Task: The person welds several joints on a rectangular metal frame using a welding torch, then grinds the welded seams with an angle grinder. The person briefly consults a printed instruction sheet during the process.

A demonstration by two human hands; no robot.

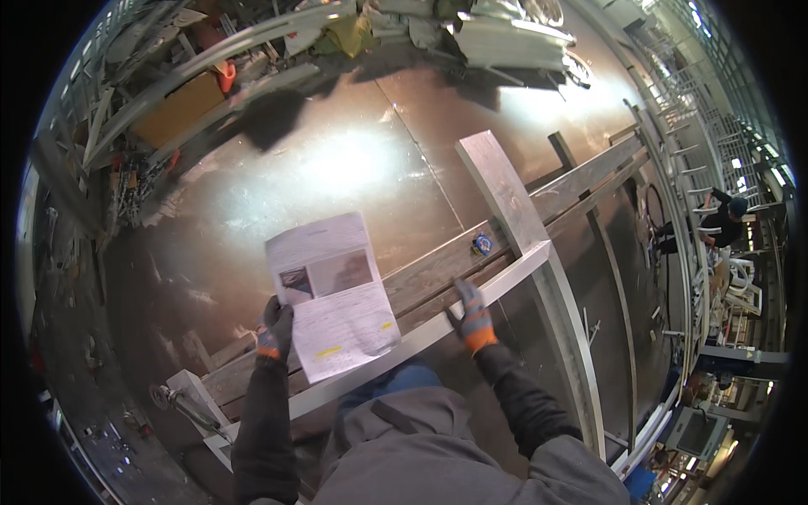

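My left hand [276, 326], in a grey glove with an orange cuff, pinches the left edge of a printed paper sheet [345, 316]. Two pictures, lines of text and yellow highlighted marks show on the sheet, which tilts over a long pale metal bar [505, 279]. In the same kind of glove, my right hand [472, 320] has its fingers apart and nothing in it. It is at the bar, right of the paper; whether it touches the metal I cannot tell. A blue tape measure [481, 244] lies just beyond, on a grey beam [438, 268].
A wide metal profile [505, 185] meets the bar at a corner, and another long profile [566, 337] runs toward me. A clamp-like tool [181, 400] sits at the left end. Scrap [337, 34] is heaped at the far side. Another person [722, 223] stands at far right.
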